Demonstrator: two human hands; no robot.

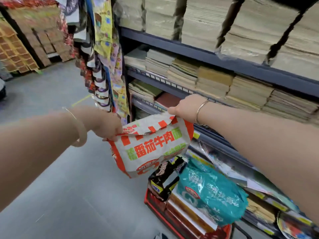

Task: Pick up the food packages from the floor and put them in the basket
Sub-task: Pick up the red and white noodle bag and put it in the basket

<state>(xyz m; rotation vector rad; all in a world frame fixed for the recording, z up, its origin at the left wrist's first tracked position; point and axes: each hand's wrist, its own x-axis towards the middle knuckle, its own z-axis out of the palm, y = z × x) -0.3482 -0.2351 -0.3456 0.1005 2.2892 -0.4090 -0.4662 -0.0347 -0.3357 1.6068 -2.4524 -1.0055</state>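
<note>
Basket: a red shopping basket [174,215] stands on the floor below the hands, hard against the shelving.
Already in the basket: a teal noodle multipack [212,194] and a black noodle pack [163,180] lie on top of flat boxed goods, so part of the job looks done.
Package in hand: a white-and-orange tomato beef noodle multipack [151,149] hangs in the air just above the basket's near-left corner, not yet inside.
Left hand [107,126]: fingers curled round the pack's upper left corner, pinching it.
Right hand [183,107]: closed on the pack's top right edge; the fingertips are hidden behind the wrapper.
Floor [69,178]: grey, with no other package lying on the stretch in view.
What is left: lower this pack in and let go; whether more lie out of view I cannot tell.
Shelves [207,56]: dark metal, stacked with bundled paper goods.
Hanging strips [103,49]: snack sachets dangle at the shelf end.
</note>
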